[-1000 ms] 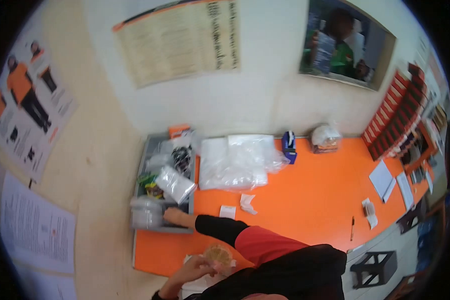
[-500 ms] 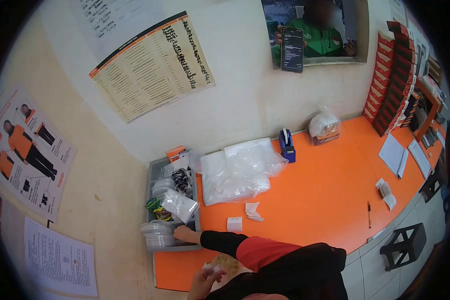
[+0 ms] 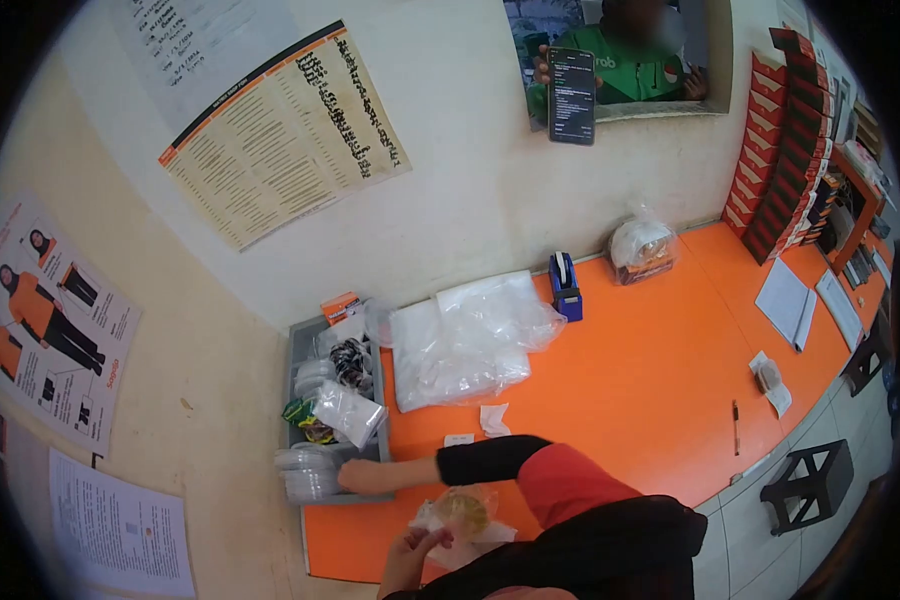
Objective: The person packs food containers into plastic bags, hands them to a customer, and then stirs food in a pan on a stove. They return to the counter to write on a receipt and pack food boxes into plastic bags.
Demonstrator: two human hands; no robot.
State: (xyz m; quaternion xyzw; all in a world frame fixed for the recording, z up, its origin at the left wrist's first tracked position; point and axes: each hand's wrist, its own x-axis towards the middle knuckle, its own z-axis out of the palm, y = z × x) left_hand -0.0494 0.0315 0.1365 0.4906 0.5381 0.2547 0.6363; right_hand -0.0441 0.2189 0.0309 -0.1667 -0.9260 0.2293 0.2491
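My right hand (image 3: 362,476) reaches over the front end of the grey tray (image 3: 292,415), beside a stack of clear plastic lids (image 3: 307,473); its fingertips are hidden, so its grip cannot be made out. Low in the view, my left hand (image 3: 410,552) has its fingers bent beside a clear plastic bag (image 3: 467,512) with something yellowish-green inside. Whether the fingers hold the bag's edge is unclear. White paper or plastic lies under the bag on the orange table (image 3: 590,400).
Plastic bags (image 3: 460,345), a blue tape dispenser (image 3: 565,288) and a wrapped package (image 3: 642,250) stand along the wall. A person in green holds a phone (image 3: 572,97) through the window. Red boxes (image 3: 770,150) are stacked at right; a pen (image 3: 736,428) lies near the edge.
The view has shifted slightly. My right forearm now covers part of the small white card. More of the clear bag with the yellowish-green contents shows beside my left hand.
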